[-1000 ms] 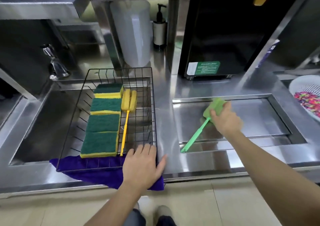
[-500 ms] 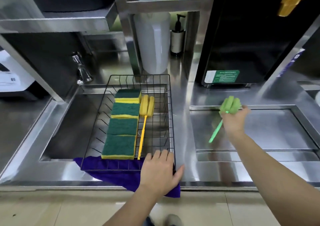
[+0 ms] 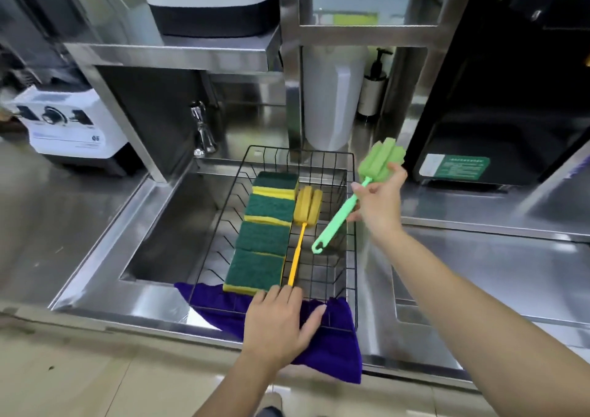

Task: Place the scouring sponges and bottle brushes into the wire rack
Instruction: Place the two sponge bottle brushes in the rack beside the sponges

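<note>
We see the wire rack (image 3: 351,225) in the centre of the frame, set over the sink (image 3: 166,234) in the steel surface (image 3: 64,212), its near edge resting on a purple cloth (image 3: 332,349). Along the rack's left side four scouring sponges (image 3: 265,231) lie in a row, green faces up, running from the far end toward the bottom of the frame. Just right of them lies the yellow bottle brush (image 3: 301,234), foam head at the far end, handle pointing toward us.

Our right hand (image 3: 376,202), right of centre, has its fingers (image 3: 357,188) closed around the handle of the green bottle brush (image 3: 348,204) just below its foam head. The brush is tilted, head up and to the right above the rack's right rim, handle end hanging low over the rack's right side, beside the yellow brush but apart from it.

Our left hand (image 3: 277,324) rests flat on the rack's near edge and the cloth, fingers together, thumb spread to the right.
</note>
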A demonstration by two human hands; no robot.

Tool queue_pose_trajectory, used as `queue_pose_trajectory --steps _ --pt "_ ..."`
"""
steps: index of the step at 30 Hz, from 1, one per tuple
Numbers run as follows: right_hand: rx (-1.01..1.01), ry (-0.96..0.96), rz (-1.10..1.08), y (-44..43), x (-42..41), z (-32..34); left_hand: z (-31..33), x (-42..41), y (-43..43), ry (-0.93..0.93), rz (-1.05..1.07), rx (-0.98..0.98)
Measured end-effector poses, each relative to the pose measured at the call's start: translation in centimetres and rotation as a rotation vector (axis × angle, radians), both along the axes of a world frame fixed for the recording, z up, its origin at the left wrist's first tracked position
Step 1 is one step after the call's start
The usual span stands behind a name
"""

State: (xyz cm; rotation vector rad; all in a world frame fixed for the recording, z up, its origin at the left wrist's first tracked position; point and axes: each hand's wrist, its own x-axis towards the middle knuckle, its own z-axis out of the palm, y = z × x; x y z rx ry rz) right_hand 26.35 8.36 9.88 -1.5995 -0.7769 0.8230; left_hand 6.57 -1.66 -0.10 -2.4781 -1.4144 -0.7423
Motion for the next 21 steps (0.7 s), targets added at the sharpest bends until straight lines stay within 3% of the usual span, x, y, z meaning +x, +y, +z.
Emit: queue_pose_trajectory --steps 5,13,21 --pt "-0.141 -0.199 0.239 0.5 -4.4 -1.2 -0.3 0.0 0.0 0.019 0.016 0.016" --pt "-0.363 -0.445 0.319 -0.2 -5.8 -4.4 -1.1 0.1 0.0 0.0 0.015 0.052" --pt "-0.555 -0.927 0.503 -0.1 -5.6 -4.9 -1.2 0.1 0.0 -0.016 0.012 0.046"
